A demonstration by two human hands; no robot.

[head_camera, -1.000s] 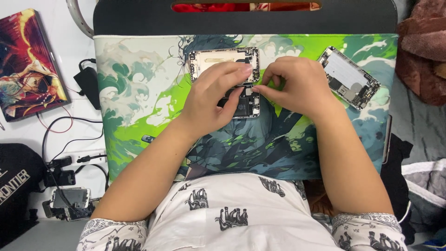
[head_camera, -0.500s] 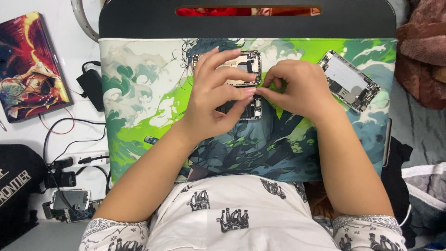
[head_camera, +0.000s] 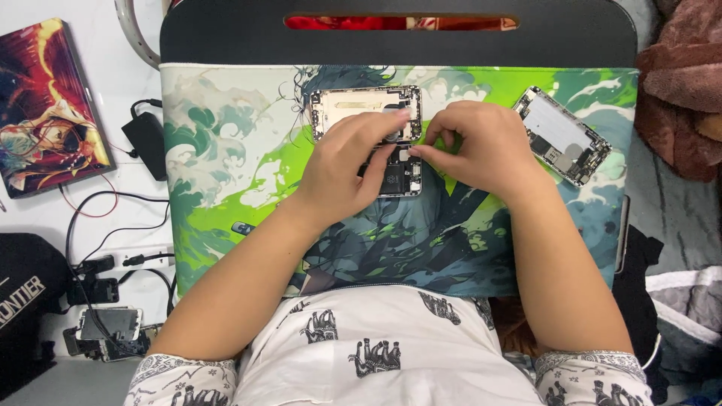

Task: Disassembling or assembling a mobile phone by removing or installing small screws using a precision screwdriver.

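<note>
The opened phone housing (head_camera: 367,139) lies on its back near the top middle of the green and teal mat (head_camera: 226,188), its insides facing up, and everything else can be placed from it. Far to its left, off the mat, sit an illustrated book (head_camera: 45,105) and a black charger block (head_camera: 147,143) with cables trailing down toward a small phone part (head_camera: 109,325) at the bench edge. The left hand (head_camera: 346,169) has slid up since a second ago: then its fingers lay curled across the lower half of the housing, now they stretch flat over the middle, fingertips (head_camera: 398,116) pressing the upper right corner. That grip is not clenched, just flat and pinning the housing still. Just right of the housing, the right hand (head_camera: 481,146) has barely shifted; its thumb and forefinger stay pinched together at the housing's right edge, on something too small to make out. To me the steadier hold suggests fine work at that edge is under way. Well to the right lies a second opened phone housing (head_camera: 562,135), tilted and untouched.
</note>
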